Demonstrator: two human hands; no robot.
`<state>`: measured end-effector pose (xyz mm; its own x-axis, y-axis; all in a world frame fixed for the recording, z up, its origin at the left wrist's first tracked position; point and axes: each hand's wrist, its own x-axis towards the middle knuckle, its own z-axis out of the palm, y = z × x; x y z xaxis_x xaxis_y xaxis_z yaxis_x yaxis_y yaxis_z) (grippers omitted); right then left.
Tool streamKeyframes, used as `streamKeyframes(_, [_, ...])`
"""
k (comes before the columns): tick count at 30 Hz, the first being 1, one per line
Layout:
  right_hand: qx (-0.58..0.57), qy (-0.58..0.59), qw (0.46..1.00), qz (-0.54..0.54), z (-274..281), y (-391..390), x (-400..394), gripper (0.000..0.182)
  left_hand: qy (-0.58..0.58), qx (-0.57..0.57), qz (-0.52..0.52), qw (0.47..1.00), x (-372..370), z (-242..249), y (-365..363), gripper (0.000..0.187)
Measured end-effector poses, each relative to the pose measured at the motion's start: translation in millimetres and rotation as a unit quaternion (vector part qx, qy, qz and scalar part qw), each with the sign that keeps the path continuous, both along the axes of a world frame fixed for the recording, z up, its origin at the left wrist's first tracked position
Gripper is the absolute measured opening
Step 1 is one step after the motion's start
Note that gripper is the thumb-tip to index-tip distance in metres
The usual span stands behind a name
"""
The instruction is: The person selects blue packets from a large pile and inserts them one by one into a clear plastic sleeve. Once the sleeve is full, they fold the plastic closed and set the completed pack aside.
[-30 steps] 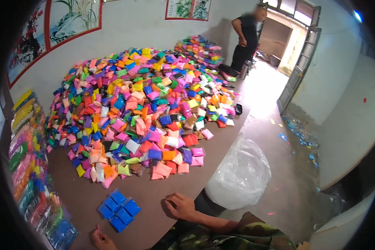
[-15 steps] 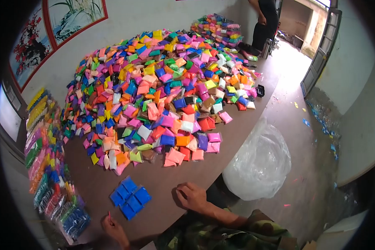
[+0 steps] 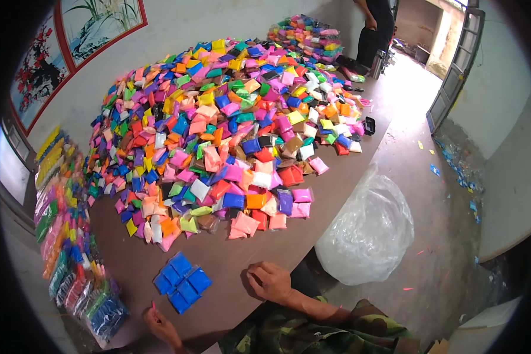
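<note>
At the near edge of the brown table, my left hand [image 3: 163, 328] is closed on a thin pink stick [image 3: 153, 305] that points up from its fingers. My right hand [image 3: 270, 282] rests on the tabletop with its fingers curled in, and nothing shows in it. Between the hands, closer to the left one, several flat blue packets [image 3: 183, 282] lie side by side in a block. Beyond them rises a large heap of small coloured packets [image 3: 218, 141], in pink, orange, blue, yellow, green, white and other colours.
A big clear plastic bag [image 3: 369, 230] bulges beside the table's right edge. Bundled packets [image 3: 71, 236] line the left side, and more bagged packets [image 3: 307, 38] sit at the back. A person [image 3: 376, 32] stands near the doorway, by a metal flask [image 3: 377, 64].
The view has shifted slightly. Both hands keep their places and poses, and the blue packets lie as before.
</note>
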<state>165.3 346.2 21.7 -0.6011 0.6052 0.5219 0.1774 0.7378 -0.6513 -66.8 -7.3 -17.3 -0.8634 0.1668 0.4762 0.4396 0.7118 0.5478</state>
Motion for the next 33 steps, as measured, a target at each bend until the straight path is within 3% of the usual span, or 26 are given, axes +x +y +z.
streamKeyframes(6, [-0.007, -0.004, 1.0, -0.002, 3, -2, 0, 0.012, -0.005, -0.011, -0.029, 1.0, -9, -9, -13, 0.023])
streamKeyframes(10, [-0.003, -0.006, 1.0, 0.0, -3, -3, -1, 0.012, 0.05, -0.04, -0.017, 0.998, 22, 52, 27, 0.026])
streamKeyframes(24, [0.007, -0.022, 1.0, 0.007, -9, -4, 0, 0.015, -0.013, -0.03, -0.019, 0.999, 28, 59, 25, 0.041])
streamKeyframes(33, [0.002, -0.029, 1.0, 0.004, -5, -6, 0, 0.015, 0.028, -0.036, -0.023, 0.999, 26, 55, 24, 0.042])
